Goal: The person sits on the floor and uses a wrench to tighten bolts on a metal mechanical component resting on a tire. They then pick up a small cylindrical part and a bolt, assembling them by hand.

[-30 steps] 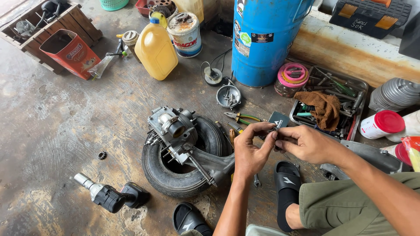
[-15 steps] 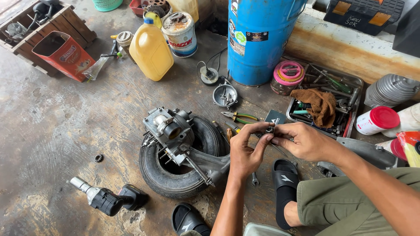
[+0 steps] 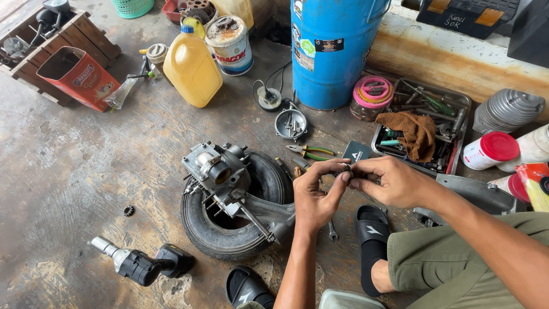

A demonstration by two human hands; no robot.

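Fingertips of both hands meet on a small dark metal part [image 3: 345, 169], pinched between the left hand [image 3: 315, 197] and the right hand [image 3: 392, 182] above a concrete floor [image 3: 86, 171]. Just below the hands, a small wrench [image 3: 332, 230] lies on the floor. To the left, an engine assembly [image 3: 220, 174] rests on a small tyre [image 3: 229, 220]. Pliers [image 3: 310, 151] lie beyond the hands, near a blue drum [image 3: 334, 51] and a tool tray [image 3: 457, 123].

Your left hand [image 3: 315, 197] and right hand [image 3: 389, 182] meet fingertip to fingertip at centre frame, fingers pinched together, both forearms reaching in from the lower right, wrists slightly bent.
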